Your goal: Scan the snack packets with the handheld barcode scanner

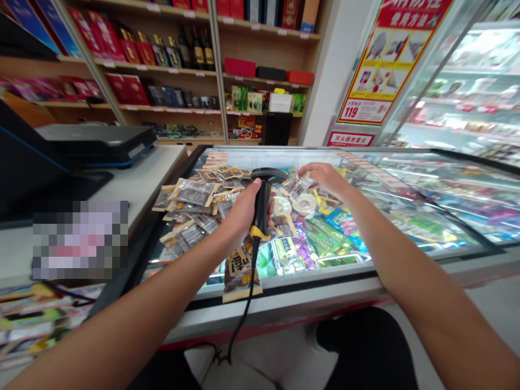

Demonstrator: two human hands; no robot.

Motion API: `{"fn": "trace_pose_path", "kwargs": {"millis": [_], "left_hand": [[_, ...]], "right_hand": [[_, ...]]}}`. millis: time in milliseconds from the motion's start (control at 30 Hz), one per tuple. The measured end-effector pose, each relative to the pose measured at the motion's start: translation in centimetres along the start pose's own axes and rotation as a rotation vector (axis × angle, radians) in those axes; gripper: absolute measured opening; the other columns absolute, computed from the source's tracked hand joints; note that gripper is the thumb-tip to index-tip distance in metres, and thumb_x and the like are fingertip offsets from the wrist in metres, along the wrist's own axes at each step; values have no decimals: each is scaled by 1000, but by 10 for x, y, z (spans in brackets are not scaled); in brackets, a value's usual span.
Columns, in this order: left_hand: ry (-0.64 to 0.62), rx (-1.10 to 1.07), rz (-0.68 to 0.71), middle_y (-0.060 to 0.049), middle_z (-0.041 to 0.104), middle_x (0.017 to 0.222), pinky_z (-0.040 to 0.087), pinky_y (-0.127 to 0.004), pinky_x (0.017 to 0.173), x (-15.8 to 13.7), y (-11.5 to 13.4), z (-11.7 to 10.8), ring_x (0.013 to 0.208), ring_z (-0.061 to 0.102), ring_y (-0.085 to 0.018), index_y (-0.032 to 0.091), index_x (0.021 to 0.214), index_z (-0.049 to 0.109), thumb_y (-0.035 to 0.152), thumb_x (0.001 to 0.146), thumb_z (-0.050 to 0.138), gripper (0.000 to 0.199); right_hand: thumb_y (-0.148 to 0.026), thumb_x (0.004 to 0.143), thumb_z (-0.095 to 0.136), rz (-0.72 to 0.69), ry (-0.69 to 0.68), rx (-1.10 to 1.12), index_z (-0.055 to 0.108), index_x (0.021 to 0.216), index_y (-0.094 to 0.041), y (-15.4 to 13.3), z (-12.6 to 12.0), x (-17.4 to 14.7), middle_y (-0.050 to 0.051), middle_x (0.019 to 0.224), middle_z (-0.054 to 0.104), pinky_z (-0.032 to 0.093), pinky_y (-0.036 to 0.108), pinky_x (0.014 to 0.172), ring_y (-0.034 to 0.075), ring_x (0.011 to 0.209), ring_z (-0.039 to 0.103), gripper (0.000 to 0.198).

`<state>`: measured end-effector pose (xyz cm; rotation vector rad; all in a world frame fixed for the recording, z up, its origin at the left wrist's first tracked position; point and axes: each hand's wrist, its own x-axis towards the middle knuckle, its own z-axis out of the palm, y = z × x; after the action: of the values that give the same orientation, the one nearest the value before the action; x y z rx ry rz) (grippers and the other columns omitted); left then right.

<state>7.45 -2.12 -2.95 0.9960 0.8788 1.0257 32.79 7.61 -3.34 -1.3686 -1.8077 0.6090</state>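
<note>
The left hand (pixel 242 212) is wrapped tight around the grip of a black barcode scanner (pixel 263 201), its head pointing away over the glass lid of a chest freezer (pixel 406 195). A black cable (pixel 244 314) drops from the yellow base of the handle and hangs down past the freezer's front edge. The right hand (pixel 320 176) reaches further out, fingers pinched on a small clear snack packet (pixel 298 187) — held just above the pile, close to the scanner's head. Spread across the glass lies a heap of little packets (pixel 195 203), brownish ones to the left, green and purple ones (pixel 300 246) nearer the front, with a round white tub (pixel 305 204) just beneath the right hand. One dark packet (pixel 239 273) sits at the front rim, overhanging it. To the left stands a pale desk (pixel 138 181) carrying a flat black scale (pixel 97 142). Behind — wooden shelves (pixel 260 59) of red boxes and bottles.
</note>
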Motion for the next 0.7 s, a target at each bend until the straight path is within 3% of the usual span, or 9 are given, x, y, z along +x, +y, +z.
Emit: {"fn": "trace_pose_path", "kwargs": {"millis": [133,267,400,500,700], "left_hand": [[-55,59,-37,0,56,54,39,-21,36,-3,1,2,35,51,-12,17,87,57,53,101,37,43],[-131,107,-23,0,57,54,40,-21,36,-3,-1,1,36,51,-12,17,88,57,54,99,40,43],[-255,123,0,0,58,55,40,-22,36,-3,-4,-2,36,51,-12,16,93,60,63,91,51,47],[-319,150,32,0,58,54,39,-21,36,-4,-5,-3,36,50,-12,16,90,60,66,89,54,50],[-329,159,58,1,58,54,37,-20,35,-5,-7,-2,35,49,-10,17,88,61,68,89,54,52]], "right_hand": [[-34,78,63,-70,143,-59,74,89,-18,0,4,0,7,87,73,57,32,60,20,74,65,22],[-32,79,59,-152,166,-122,76,91,-18,-1,2,0,6,89,74,51,29,61,17,68,61,25],[-34,80,57,-145,177,-175,77,93,-17,-2,0,1,5,88,74,43,28,54,12,54,50,29],[-34,80,57,-159,187,-174,77,92,-18,1,-1,3,5,87,74,44,29,57,15,59,54,28],[-31,79,58,-187,205,-136,76,88,-17,6,-1,6,7,89,75,49,33,71,20,73,63,24]]}}
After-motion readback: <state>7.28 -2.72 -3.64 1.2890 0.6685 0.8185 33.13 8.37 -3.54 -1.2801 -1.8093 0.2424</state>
